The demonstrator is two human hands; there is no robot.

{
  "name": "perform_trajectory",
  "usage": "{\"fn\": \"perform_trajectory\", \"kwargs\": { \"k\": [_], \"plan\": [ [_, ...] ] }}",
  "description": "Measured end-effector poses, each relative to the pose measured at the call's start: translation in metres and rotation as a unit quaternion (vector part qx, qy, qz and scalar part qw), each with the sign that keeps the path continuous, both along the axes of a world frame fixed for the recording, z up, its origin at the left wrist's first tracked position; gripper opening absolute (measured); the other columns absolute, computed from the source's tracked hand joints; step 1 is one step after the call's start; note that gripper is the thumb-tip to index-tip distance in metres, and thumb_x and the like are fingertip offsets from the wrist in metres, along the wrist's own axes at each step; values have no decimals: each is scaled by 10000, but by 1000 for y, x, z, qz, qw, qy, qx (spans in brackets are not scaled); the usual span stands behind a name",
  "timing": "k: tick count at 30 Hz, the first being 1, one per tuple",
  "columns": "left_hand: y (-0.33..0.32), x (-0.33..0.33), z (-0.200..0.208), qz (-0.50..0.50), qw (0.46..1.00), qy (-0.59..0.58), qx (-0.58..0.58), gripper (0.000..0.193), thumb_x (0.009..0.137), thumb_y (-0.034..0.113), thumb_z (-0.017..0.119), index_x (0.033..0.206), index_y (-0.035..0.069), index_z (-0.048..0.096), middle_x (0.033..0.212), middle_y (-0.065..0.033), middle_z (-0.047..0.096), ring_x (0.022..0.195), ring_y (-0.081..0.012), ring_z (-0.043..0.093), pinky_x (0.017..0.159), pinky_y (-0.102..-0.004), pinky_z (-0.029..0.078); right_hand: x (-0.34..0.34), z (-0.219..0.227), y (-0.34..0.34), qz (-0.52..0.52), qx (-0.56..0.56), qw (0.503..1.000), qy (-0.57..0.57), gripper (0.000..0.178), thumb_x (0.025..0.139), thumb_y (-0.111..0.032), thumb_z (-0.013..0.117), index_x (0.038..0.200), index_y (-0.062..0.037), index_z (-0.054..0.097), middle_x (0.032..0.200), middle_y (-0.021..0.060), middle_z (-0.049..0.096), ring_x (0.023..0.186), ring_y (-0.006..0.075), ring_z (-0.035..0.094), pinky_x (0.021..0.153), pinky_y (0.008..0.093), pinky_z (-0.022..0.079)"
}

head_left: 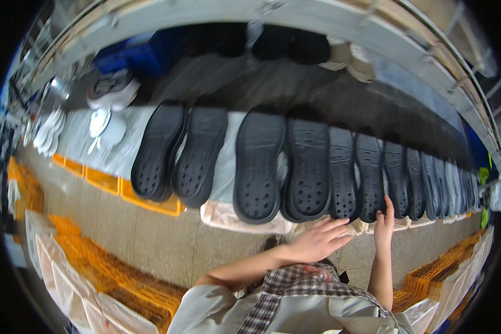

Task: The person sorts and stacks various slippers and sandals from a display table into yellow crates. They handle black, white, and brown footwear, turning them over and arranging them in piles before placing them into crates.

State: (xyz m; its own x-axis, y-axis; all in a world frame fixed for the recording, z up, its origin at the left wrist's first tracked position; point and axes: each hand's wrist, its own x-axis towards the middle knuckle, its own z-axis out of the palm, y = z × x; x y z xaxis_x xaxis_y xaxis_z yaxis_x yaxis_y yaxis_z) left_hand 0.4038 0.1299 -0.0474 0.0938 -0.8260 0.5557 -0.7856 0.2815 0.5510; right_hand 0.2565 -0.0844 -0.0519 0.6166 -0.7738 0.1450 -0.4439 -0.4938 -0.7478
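Note:
A long row of black shoe soles with round holes toward the near end lies on the bench, mostly in pairs. My left hand reaches in from the left with its fingers stretched out. Its fingertips are at the near end of a sole, and I cannot tell whether they touch it. My right hand is at the near end of the neighbouring sole, index finger extended along its right edge and thumb apart. No grip shows in either hand.
Farther left on the bench are a white pot with a brush and a grey-and-white shoe. A blue bin and beige shoes stand behind. Orange crates flank me. A metal rail arches over the far side.

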Motion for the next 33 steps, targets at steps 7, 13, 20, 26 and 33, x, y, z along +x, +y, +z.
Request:
{"fn": "perform_trajectory", "kwargs": {
  "k": [7, 13, 20, 26, 33],
  "plan": [
    [3, -5, 10, -56, 997, 42, -9, 363, 796, 118, 625, 1155, 78, 592, 1214, -98, 544, 1219, -273, 476, 946, -419, 419, 1, 5, 8, -22, 13, 1000, -18, 511, 863, 7, 500, 1362, 2, 391, 1361, 177, 452, 1266, 271, 418, 1059, 342, 289],
    [12, -5, 9, -53, 997, 57, -22, 332, 801, 117, 616, 1128, 61, 607, 1177, -99, 568, 1199, -263, 492, 912, -392, 449, -6, -7, 7, -16, 3, 999, -36, 459, 943, -130, 498, 1370, -3, 387, 1389, 172, 420, 1285, 271, 390, 1068, 347, 278],
    [25, 1, 16, -11, 997, 11, -79, 364, 801, 122, 586, 1159, 56, 588, 1211, -99, 536, 1214, -249, 462, 877, -363, 482, -7, -19, -8, -35, -6, 999, -17, 439, 965, -202, 494, 1359, -22, 420, 1379, 148, 420, 1258, 252, 404, 1049, 358, 300],
    [35, 12, 44, -13, 997, 41, -59, 304, 824, 106, 592, 1119, 39, 619, 1137, -95, 598, 1110, -254, 546, 897, -388, 482, 1, -10, 5, -68, -53, 995, -60, 381, 934, -189, 537, 1268, -8, 499, 1338, 148, 459, 1239, 273, 425, 1036, 367, 322],
    [38, 51, 109, -1, 999, 46, 28, 328, 782, 88, 677, 1093, 10, 602, 1098, -145, 618, 992, -286, 613, 841, -356, 501, -21, 25, 29, -82, -102, 986, -106, 284, 862, -139, 601, 1118, -22, 566, 1275, 145, 491, 1186, 301, 469, 980, 378, 372]
  ]
}}
